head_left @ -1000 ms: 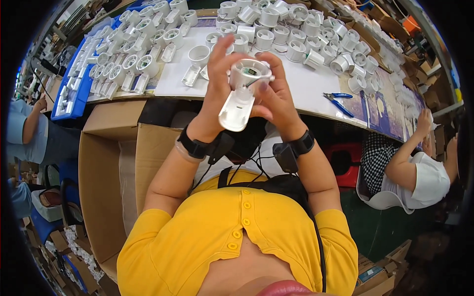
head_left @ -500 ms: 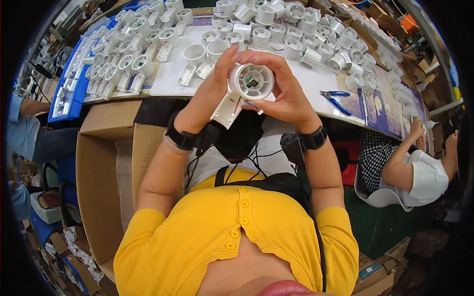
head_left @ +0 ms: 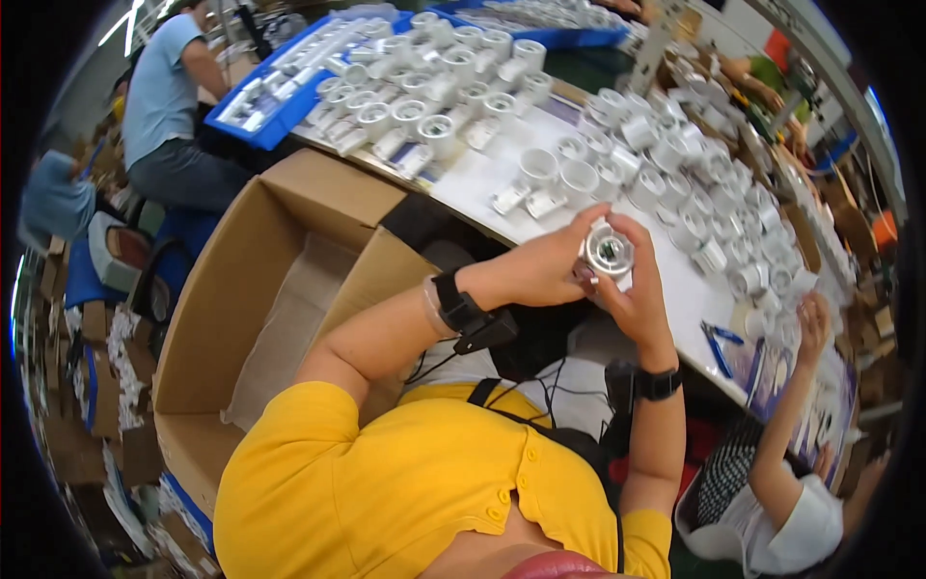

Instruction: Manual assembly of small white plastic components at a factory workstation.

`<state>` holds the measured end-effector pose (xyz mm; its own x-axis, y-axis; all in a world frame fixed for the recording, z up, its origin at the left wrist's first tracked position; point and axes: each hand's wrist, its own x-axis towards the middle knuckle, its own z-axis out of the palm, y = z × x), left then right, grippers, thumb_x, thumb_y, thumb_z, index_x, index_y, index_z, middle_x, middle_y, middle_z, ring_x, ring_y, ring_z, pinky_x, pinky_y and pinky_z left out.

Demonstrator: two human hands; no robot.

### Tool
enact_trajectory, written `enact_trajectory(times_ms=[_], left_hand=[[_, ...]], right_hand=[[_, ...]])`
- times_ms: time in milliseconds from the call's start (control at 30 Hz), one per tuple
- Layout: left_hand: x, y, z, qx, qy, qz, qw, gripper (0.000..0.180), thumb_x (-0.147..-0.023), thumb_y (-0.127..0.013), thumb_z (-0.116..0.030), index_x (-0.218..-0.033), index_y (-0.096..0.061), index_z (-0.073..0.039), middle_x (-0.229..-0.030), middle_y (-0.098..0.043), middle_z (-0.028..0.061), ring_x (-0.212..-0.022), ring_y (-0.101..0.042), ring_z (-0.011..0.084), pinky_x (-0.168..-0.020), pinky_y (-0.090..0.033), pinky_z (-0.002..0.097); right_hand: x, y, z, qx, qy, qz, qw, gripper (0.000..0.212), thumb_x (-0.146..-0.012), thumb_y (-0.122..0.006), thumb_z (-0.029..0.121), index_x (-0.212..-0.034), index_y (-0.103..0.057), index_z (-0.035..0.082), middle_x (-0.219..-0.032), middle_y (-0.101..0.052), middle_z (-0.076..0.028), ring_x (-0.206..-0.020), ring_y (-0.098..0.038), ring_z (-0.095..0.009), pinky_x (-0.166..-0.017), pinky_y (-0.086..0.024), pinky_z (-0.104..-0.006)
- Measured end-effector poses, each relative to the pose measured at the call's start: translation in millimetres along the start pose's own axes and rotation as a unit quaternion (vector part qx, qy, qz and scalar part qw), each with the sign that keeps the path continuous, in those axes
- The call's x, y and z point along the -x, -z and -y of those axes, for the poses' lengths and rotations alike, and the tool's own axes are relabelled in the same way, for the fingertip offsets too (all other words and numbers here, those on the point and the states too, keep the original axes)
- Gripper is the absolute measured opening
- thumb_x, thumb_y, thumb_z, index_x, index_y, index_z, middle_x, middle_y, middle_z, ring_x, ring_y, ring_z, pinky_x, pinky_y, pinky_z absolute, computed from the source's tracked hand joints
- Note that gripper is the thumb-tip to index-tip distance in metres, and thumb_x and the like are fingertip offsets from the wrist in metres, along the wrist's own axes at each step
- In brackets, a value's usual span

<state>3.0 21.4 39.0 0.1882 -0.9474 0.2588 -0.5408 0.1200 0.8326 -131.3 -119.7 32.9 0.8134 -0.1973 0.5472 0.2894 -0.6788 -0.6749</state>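
Note:
Both my hands are closed round a round white plastic housing (head_left: 610, 251), held over the near edge of the table (head_left: 492, 207). A small green circuit board shows inside its ring. My left hand (head_left: 555, 265) grips it from the left side. Around the right and lower rim curl the fingers and thumb of my right hand (head_left: 644, 299). The handle-like part of the housing and its wires are hidden by my fingers. Just beyond my hands stand two white cups with flat arms (head_left: 579, 179) on the white table surface.
Rows of similar white housings (head_left: 434, 125) fill the table's left part, and a loose heap (head_left: 675, 154) its right. Blue-handled cutters (head_left: 719, 347) lie at the right. Left are an open cardboard box (head_left: 207, 318) and a blue tray (head_left: 260, 130). A co-worker's arm (head_left: 786, 405) reaches in right.
The view has swung to the left, showing more of the box and a seated person there. The housing has turned in my hands, and its flat arm and wires no longer show.

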Motion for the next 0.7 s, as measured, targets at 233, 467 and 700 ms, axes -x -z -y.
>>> enact_trajectory(times_ms=[233,467,700], left_hand=[[22,49,31,-0.031,0.006,-0.095,0.995,0.087,-0.078,-0.072,-0.012,-0.146,-0.019,-0.005,-0.119,-0.057,0.016,-0.105,-0.06,0.0258,-0.09,-0.049,0.0348],[49,183,55,0.106,0.137,-0.319,0.932,0.061,-0.081,-0.066,-0.006,-0.135,-0.037,-0.002,-0.099,-0.063,0.0107,-0.079,-0.064,0.0162,-0.067,-0.054,0.0301],[98,354,123,0.099,0.189,-0.466,0.858,0.031,-0.078,-0.071,-0.01,-0.102,-0.06,0.005,-0.09,-0.066,0.0104,-0.073,-0.065,0.0173,-0.06,-0.052,0.0286]], right_hand=[[11,14,-23,0.079,0.008,-0.003,0.997,0.049,-0.077,-0.068,0.006,-0.123,-0.05,0.002,-0.128,-0.051,-0.017,-0.119,-0.049,-0.034,-0.102,-0.037,-0.0391],[50,34,-60,0.157,-0.062,-0.019,0.986,0.034,-0.08,-0.062,0.002,-0.114,-0.055,0.002,-0.124,-0.053,-0.017,-0.116,-0.051,-0.032,-0.099,-0.04,-0.0384],[42,25,-62,0.176,-0.061,0.003,0.982,0.026,-0.08,-0.062,0.001,-0.106,-0.059,0.002,-0.12,-0.055,-0.017,-0.112,-0.053,-0.034,-0.096,-0.042,-0.0373]])
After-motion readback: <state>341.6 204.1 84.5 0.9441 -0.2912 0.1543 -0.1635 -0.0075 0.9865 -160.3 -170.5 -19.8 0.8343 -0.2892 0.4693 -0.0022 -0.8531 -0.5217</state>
